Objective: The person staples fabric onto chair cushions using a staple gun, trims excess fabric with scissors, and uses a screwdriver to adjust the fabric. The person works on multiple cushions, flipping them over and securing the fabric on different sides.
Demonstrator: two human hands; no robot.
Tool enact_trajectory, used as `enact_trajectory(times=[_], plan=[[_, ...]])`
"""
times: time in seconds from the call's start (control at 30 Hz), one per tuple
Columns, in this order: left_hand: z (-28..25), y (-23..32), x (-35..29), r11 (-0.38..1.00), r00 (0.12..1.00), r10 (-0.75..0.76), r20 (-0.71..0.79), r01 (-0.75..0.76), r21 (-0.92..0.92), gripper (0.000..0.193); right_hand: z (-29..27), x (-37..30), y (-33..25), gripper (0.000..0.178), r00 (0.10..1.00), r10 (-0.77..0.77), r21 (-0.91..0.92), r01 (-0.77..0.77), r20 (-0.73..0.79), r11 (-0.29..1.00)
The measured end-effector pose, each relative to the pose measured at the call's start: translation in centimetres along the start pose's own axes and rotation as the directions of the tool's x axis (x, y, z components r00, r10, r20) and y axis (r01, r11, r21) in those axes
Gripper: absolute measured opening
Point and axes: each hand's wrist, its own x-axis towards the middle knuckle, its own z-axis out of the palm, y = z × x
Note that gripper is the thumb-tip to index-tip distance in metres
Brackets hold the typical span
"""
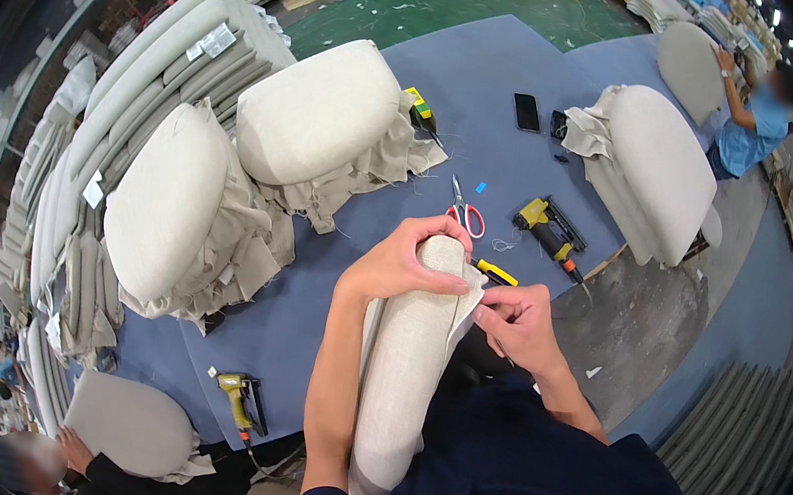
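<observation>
Upright against my body stands a beige fabric-covered seat pad point(403, 364), seen along its edge. My left hand point(405, 260) curves over its top end, thumb on the near side and fingers round the far side. At the pad's right edge, my right hand point(522, 326) pinches a loose flap of the beige cover point(470, 299). A thin dark piece shows below its fingers, too small to name. Just beyond the hands lie a yellow-and-black handled tool point(495, 273), red-and-white handled scissors point(467, 214) and a yellow-and-black staple gun point(551, 231).
Fabric-draped pads point(319, 109) pile up on the left of the blue table point(473, 72), with another stack point(661, 169) at the right. A phone point(527, 112) lies farther back; a second staple gun point(240, 405) sits near left. Co-workers handle pads at upper right and lower left.
</observation>
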Motion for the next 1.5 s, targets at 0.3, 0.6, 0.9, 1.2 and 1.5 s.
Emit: enact_trajectory(times=[0.3, 0.6, 0.9, 1.2, 1.5], plan=[[-0.1, 0.4, -0.6, 0.999, 1.000, -0.009, -0.006, 0.008, -0.047, 0.043, 1.7, -2.7, 1.9, 0.012, 0.982, -0.163, -0.169, 0.145, -0.099, 0.975], [-0.1, 0.6, -0.6, 1.000, 1.000, 0.003, -0.005, -0.003, -0.003, 0.045, 3.0, -1.9, 1.0, 0.011, 0.984, -0.117, -0.152, 0.095, -0.138, 0.984], [-1.4, 0.6, -0.7, 1.000, 0.999, -0.014, 0.029, 0.015, -0.023, 0.045, 3.8, -3.6, 2.8, 0.016, 0.949, -0.257, -0.238, 0.211, -0.181, 0.948], [-1.1, 0.3, -0.9, 0.999, 1.000, 0.017, 0.002, -0.017, -0.039, 0.042, 4.7, -1.8, 1.0, 0.017, 0.965, -0.171, -0.191, 0.134, -0.197, 0.972], [-2.1, 0.6, -1.3, 0.999, 0.998, -0.004, 0.057, 0.006, -0.042, 0.042, 3.4, -1.6, 1.3, 0.015, 0.983, -0.163, -0.133, 0.151, -0.087, 0.980]])
